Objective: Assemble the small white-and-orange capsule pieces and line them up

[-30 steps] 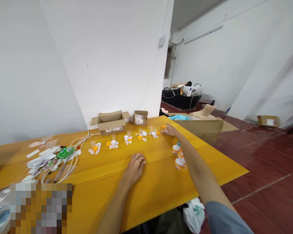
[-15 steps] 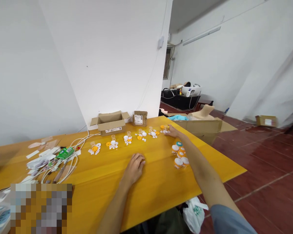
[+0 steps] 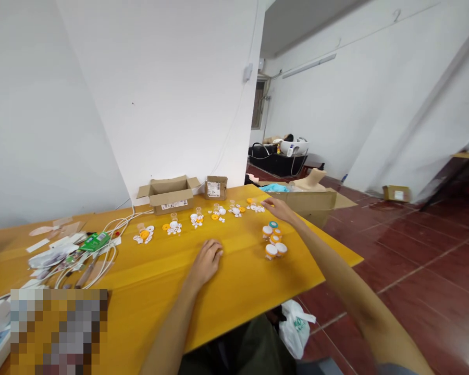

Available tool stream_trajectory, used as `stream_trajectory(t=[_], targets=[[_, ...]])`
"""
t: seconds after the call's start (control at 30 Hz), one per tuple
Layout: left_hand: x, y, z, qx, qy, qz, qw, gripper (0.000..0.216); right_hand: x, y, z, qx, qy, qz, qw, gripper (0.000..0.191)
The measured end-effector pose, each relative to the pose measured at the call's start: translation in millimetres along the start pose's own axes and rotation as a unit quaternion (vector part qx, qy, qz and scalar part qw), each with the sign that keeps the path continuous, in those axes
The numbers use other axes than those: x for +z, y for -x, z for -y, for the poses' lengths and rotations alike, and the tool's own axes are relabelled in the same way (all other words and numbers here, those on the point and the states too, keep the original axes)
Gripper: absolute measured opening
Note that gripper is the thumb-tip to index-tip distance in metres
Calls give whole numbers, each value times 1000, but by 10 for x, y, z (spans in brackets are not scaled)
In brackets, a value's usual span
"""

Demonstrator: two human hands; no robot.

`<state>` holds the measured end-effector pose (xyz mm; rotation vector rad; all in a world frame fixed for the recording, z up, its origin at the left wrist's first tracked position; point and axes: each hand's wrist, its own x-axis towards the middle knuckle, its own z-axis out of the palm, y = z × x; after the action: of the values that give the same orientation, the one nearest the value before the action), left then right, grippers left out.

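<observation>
My left hand (image 3: 207,260) rests palm-down on the yellow tabletop (image 3: 156,297), its fingers loosely bent and nothing visible in them. At the far right corner, my right hand (image 3: 280,209) reaches forward with fingers stretched out beside a small group of white discs (image 3: 257,208) and an orange ring-like piece (image 3: 250,201). Whether the fingertips touch any of these is too small to make out. More groups run leftward in a row, each with a clear cup (image 3: 198,211), an orange piece (image 3: 166,227) and printed white discs (image 3: 174,227). Nearer my right forearm stand several lidded jars (image 3: 271,251).
Behind the row are an open cardboard box (image 3: 171,203) and a smaller box (image 3: 216,188). On the left lie white cables (image 3: 111,255), a green packet (image 3: 95,241) and plastic wrappings. A large carton (image 3: 308,203) stands beyond the right edge; a white bag (image 3: 295,330) hangs below the front edge.
The view has swung slightly right, so the table appears shifted left. My right hand has drawn back a little from the far right group. The left hand keeps its place on the table.
</observation>
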<state>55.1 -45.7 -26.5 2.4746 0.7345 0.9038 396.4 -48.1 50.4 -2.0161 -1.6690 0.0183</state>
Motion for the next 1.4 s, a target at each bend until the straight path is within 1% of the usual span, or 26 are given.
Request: stream_trajectory(t=[0.07,0.13,0.23,0.3,0.37,0.53,0.57,0.67,0.77,1.0,1.1,1.23,1.4], targets=[[-7,-2,-5,6,-1,-9,1000,19,-6,169,160,-28,-9,9,1000,44],[-14,-3,-10,10,-3,-11,1000,19,38,352,322,-51,-3,31,998,45],[-27,-2,-16,16,-9,-12,1000,19,142,603,505,-61,47,71,994,46],[-39,4,-16,20,-17,-13,1000,20,197,725,561,-78,83,69,991,46],[-55,20,-11,22,-27,-13,999,20,230,806,571,-95,106,51,989,46],[-106,99,5,20,-46,-22,999,21,285,974,535,-154,133,-42,978,44],[-117,115,8,17,-49,-23,998,22,302,1016,531,-170,141,-49,974,43],[-146,150,15,9,-56,-26,998,22,363,1131,533,-219,166,-40,961,44],[-172,165,25,7,-60,-24,998,21,418,1178,545,-248,180,-51,951,46],[-201,174,30,17,-66,-22,997,21,458,1100,554,-263,189,-104,940,39],[-204,178,28,20,-70,-14,997,22,463,1122,553,-265,194,-149,933,34],[-244,201,67,17,-77,-12,997,22,488,1229,530,-262,201,-203,922,30],[-364,255,166,-3,-79,-19,997,22,523,1306,469,-261,219,-217,915,32]])
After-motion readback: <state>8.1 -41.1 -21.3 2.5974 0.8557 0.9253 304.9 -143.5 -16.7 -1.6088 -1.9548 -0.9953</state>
